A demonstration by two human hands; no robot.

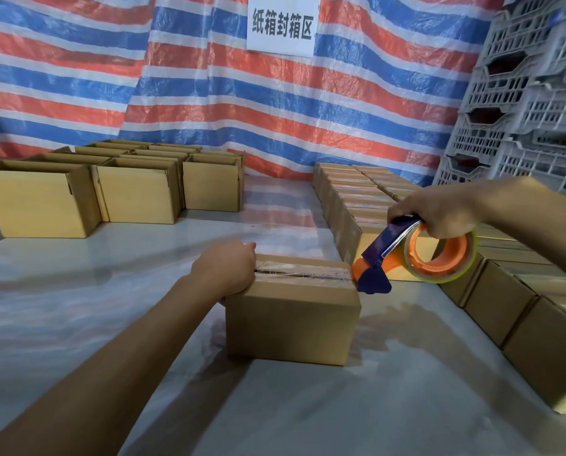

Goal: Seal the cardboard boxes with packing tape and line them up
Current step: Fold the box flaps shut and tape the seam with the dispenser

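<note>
A striped tarp [209,110] hangs behind everything, with a white sign [281,26] pinned near its top. Grey plastic crates [521,93] are stacked at the far right. Below lies a pale glossy surface [110,307]; whether it is a floor or a low platform I cannot tell.

Along its right edge run rows of sealed boxes [505,307], set side by side. Near its far left corner stand open boxes [136,192], flaps up.

The box being sealed [291,324] sits alone in the middle, its long axis running left to right. A tape strip [304,269] covers the top seam along that axis.

The right hand [439,209] has its grip closed round the orange tape dispenser [439,255], whose blue cutter end is at the box's upper right edge. The left hand [225,268] grips the box's left end, fingers curled over the top edge.

The strip looks fully run, so the next step is probably to cut it at the right end. The sealed rows lie to the right of the box. The right hand is nearer them, but it is occupied, and the left already holds the box.
</note>
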